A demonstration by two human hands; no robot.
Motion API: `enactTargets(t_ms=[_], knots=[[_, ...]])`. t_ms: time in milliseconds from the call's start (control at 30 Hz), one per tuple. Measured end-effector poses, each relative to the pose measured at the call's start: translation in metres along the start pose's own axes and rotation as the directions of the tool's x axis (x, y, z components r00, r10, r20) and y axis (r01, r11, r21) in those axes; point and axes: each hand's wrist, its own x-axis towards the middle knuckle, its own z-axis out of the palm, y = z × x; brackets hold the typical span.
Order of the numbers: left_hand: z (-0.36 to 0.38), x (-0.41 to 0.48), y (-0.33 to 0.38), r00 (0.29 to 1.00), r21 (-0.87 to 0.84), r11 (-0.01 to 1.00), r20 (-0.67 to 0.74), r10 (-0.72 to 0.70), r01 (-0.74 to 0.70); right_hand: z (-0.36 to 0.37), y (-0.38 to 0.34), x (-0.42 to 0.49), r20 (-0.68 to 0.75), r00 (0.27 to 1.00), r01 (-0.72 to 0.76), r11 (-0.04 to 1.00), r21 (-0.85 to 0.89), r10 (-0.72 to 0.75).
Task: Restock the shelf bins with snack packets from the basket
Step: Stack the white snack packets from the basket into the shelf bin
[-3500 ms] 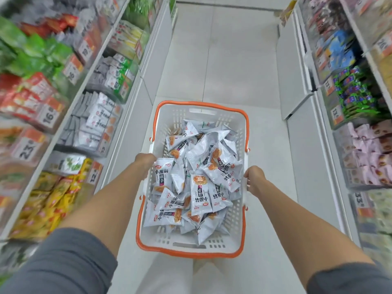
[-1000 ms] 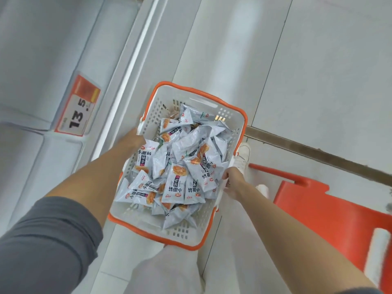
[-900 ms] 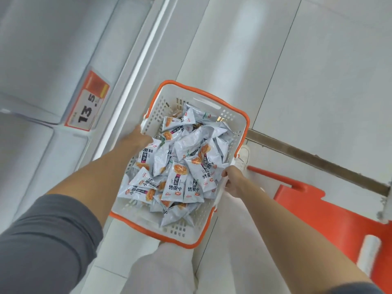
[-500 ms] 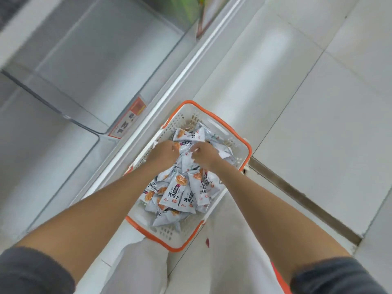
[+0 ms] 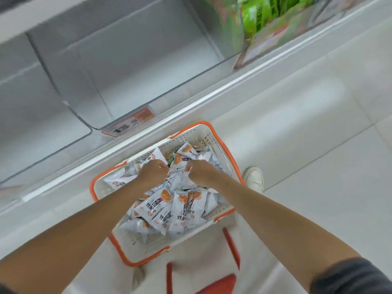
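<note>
The white basket (image 5: 144,247) with an orange rim sits low at the middle, its left side just beside the shelf's white front rail (image 5: 191,107), and it is heaped with pale snack packets (image 5: 180,211) printed with orange pictures. Both hands are down in the far half of the heap: the left hand (image 5: 152,172) has its fingers curled round packets, and the right hand (image 5: 201,173), close beside it, grips packets in the same way. The two bare forearms cross the near rim and hide part of the pile. To the left and far, above the basket, is a clear-walled shelf bin (image 5: 137,66) with an orange and white price label (image 5: 130,124) on its front edge; its print is too blurred to read. Farther right on the same shelf is another bin with green packets (image 5: 261,13), smeared by motion. A white shoe (image 5: 253,179) stands on the pale tiled floor (image 5: 318,124) just right of the basket. An orange-red piece (image 5: 220,283) shows at the near edge, cut off by the frame.
</note>
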Motion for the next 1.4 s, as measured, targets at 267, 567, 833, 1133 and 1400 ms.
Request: enactTargets(t_ms=[267,567,833,1133,1400], knots=[[0.032,0.014,-0.053,0.985,-0.146,0.984,-0.152,0.083,-0.106,0.019,0.020,0.049,0.095,0.988,0.153,0.899,-0.411,-0.125],[0.053,-0.005,-0.123,0.942,-0.274,0.948,-0.330,0.064,-0.161,0.037,-0.015,0.071,0.070,0.979,0.186,0.687,-0.702,-0.194],[0.074,-0.048,-0.112,0.928,-0.315,0.918,-0.352,0.123,-0.241,0.046,-0.018,0.025,-0.058,0.946,0.207,0.733,-0.648,-0.319],[0.057,-0.023,-0.080,0.927,-0.424,0.867,-0.362,0.102,-0.261,0.056,0.015,0.053,0.049,0.982,0.179,0.831,-0.527,-0.181],[0.036,-0.013,-0.090,0.950,-0.467,0.861,-0.308,0.058,-0.204,0.053,-0.001,0.066,0.158,0.954,0.294,0.694,-0.657,-0.255]])
